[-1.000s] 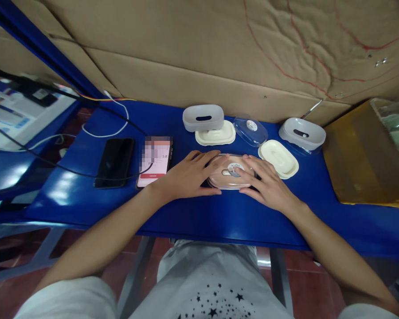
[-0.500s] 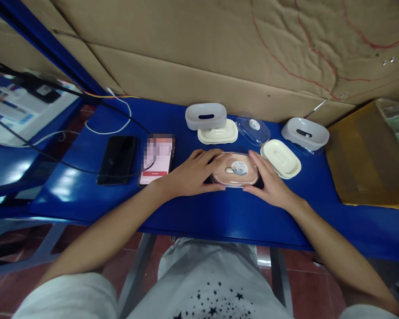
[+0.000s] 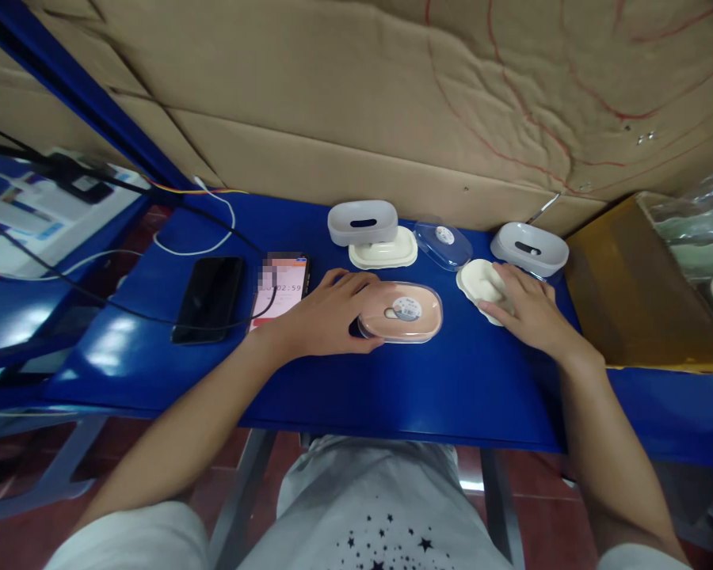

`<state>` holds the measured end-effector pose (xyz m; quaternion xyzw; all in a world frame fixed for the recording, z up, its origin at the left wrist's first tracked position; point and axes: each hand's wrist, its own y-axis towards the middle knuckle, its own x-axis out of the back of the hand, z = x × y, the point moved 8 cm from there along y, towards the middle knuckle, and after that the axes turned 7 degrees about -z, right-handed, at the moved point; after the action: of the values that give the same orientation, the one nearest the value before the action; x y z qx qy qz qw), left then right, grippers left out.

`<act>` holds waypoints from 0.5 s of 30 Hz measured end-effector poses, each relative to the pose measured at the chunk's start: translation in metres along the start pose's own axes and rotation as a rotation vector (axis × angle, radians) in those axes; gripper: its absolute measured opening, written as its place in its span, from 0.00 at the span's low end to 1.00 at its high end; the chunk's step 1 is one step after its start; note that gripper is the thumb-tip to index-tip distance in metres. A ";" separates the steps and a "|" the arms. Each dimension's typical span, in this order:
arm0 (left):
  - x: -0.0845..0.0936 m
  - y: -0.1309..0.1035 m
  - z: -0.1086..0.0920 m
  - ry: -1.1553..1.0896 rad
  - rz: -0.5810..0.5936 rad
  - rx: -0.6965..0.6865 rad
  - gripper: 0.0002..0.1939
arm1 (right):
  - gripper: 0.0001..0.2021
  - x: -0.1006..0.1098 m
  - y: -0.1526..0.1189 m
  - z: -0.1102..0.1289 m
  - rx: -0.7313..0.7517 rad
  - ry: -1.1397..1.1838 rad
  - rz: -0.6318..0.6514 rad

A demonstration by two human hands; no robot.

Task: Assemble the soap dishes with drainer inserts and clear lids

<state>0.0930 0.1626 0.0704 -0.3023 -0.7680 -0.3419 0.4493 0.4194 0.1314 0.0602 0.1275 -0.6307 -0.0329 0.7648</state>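
Observation:
A pink oval soap box [image 3: 373, 323] with a transparent lid and a round label lies on the blue table. My left hand [image 3: 326, 317] grips its left end, thumb at the near side and fingers at the far side. To the right, my right hand [image 3: 531, 313] has its fingers and thumb around the right part of a cream oval tray [image 3: 474, 279], partly covering it. Behind the soap box, a second cream tray [image 3: 386, 252] lies partly under a grey oval holder [image 3: 362, 226] with a slot. A clear lid [image 3: 443, 247] with a label rests between the two trays.
Another grey holder [image 3: 528, 247] stands at the back right, by a cardboard box [image 3: 647, 309] with plastic-wrapped things. Left of my left hand lie a lit phone [image 3: 285, 281] and a dark phone [image 3: 207, 297], with a black cable across them. A cardboard wall [image 3: 333, 103] rises behind.
My right hand has let go of the pink soap box's right end and moved right onto the cream tray. My left hand stays on the soap box. The view has shifted slightly.

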 end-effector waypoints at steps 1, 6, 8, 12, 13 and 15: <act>0.002 -0.001 0.001 0.007 0.006 0.005 0.40 | 0.38 -0.004 -0.001 -0.001 0.002 -0.006 0.029; 0.003 -0.002 0.001 0.074 0.015 0.002 0.41 | 0.41 -0.014 -0.002 0.001 0.035 0.011 0.079; -0.001 -0.001 -0.001 0.091 0.015 -0.012 0.43 | 0.42 -0.015 -0.002 0.000 0.038 0.011 0.084; -0.005 0.001 -0.001 0.071 0.020 -0.003 0.43 | 0.41 -0.014 -0.005 -0.003 0.046 0.040 0.090; -0.004 0.001 0.001 0.066 0.024 0.013 0.42 | 0.40 -0.014 -0.007 -0.003 0.058 0.061 0.104; 0.000 0.000 0.006 0.064 0.034 0.051 0.40 | 0.40 -0.013 -0.011 0.002 0.087 0.113 0.144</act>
<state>0.0899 0.1672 0.0681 -0.2927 -0.7565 -0.3242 0.4867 0.4161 0.1233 0.0452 0.1165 -0.5949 0.0570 0.7933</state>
